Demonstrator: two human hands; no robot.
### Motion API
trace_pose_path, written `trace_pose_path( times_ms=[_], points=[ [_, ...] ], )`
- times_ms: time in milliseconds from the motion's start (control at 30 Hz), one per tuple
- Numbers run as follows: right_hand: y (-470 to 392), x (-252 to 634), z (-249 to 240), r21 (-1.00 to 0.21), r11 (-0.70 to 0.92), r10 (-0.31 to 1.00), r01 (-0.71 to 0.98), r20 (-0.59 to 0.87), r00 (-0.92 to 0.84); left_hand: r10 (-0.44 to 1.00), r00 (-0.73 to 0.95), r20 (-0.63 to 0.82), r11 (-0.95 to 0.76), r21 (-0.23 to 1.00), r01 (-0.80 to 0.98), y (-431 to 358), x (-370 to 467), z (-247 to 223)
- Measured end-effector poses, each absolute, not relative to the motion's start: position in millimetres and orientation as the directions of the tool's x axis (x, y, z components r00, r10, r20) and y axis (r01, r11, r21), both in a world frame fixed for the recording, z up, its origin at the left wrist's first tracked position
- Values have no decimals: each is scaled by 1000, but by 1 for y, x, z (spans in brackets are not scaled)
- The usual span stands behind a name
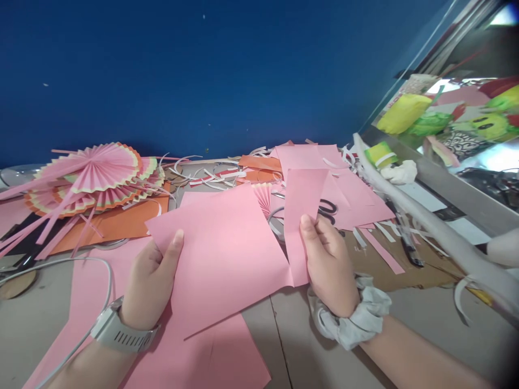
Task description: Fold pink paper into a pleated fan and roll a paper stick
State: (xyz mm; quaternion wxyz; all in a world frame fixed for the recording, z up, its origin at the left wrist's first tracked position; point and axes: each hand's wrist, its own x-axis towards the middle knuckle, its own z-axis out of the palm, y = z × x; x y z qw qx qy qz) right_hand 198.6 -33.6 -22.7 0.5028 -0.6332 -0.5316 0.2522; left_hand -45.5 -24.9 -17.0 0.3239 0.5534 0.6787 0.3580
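Observation:
My left hand is closed on the left edge of a large pink paper sheet, thumb on top. Between the thumb and fingers of my right hand is a narrower pink paper strip. A gap separates strip and sheet at the top; near the bottom edge they meet and appear joined. Under the paper lies another pink sheet on the table. Behind the strip show the black handles of scissors, partly hidden.
Folded paper rosettes with pink strips lie at the left, over orange paper. More pink sheets, paper scraps and a utility knife rest on cardboard at the right. A pale cable crosses the left side.

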Motion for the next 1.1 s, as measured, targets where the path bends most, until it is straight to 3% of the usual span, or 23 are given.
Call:
trace_pose_path(
  times_ms=[467,600,700,800,867,967,1100],
  points=[
    [-32,201,-19,-902,33,916,430,199,347,980,-187,-63,151,848,508,-23,-49,-19],
    [-29,208,-20,-931,31,899,363,184,396,977,-203,-68,162,855,493,-22,-50,-19],
    [-25,211,-20,-988,26,920,152,84,383,979,-185,-80,156,883,442,-23,-50,-21],
    [-22,209,-16,-989,-21,979,-146,-50,197,989,-126,-80,119,932,343,-24,-49,-23],
    [-23,207,-12,-970,-53,994,-238,-73,78,993,-105,-60,88,955,282,-25,-49,-26],
    [-27,202,-8,-986,-64,998,-156,-60,-28,995,-92,-34,53,975,218,-26,-49,-28],
    [-33,199,-8,-956,-39,999,291,-45,-15,993,-111,29,-7,981,192,-29,-50,-30]
  ],
)
